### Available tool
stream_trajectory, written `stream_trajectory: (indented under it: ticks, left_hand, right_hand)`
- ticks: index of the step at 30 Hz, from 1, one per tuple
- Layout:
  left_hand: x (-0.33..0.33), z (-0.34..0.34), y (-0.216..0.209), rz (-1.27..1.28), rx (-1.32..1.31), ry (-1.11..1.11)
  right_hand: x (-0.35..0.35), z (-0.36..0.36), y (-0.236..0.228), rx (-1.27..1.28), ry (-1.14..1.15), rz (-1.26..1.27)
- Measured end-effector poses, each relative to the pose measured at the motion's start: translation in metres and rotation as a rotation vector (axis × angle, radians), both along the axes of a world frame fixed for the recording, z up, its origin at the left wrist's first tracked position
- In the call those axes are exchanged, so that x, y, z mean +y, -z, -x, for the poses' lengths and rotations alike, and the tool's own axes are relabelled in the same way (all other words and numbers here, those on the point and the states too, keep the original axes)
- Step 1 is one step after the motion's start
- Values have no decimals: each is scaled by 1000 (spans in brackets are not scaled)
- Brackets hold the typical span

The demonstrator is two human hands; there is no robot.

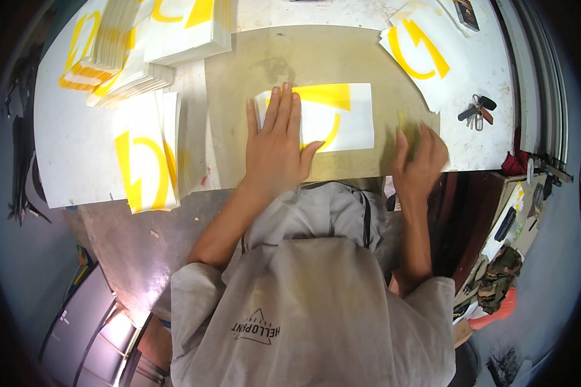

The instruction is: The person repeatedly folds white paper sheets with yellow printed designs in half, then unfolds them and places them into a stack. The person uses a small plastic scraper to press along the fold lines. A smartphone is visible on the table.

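A folded white paper piece, perhaps a bag or envelope, with yellow print (358,119) lies on the yellowish mat (329,58) in front of me. My left hand (274,145) rests flat over its left part, fingers stretched toward the far edge and thumb out to the side. To the right of the paper, my right hand (421,155) is just above the mat's right side, thumb and fingers apart. By its thumb tip is a small, thin yellowish strip (401,118), too blurred to name; the fingers do not visibly close on it.
Thick stacks of the printed paper pieces (190,35) stand at the far left. A smaller pile (145,151) overhangs the table's near left edge. More printed sheets (410,55) lie at the far right, near a bunch of keys (479,115) and a small dark box (466,14).
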State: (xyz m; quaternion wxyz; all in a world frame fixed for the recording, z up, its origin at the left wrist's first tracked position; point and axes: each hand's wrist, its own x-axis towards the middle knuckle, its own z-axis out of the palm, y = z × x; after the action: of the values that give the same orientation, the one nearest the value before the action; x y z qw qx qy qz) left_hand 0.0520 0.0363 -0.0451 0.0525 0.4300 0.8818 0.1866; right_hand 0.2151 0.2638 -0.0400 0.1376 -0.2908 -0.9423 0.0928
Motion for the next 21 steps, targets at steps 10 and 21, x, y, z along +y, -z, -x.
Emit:
stream_trajectory:
  ticks: [10, 21]
  left_hand:
    - [0, -10, 10, -8, 5, -6]
    - [1, -13, 11, -33, -15, -19]
  right_hand:
    - [-45, 27, 0, 545, 3, 388]
    - [-64, 38, 9, 346, -252, 59]
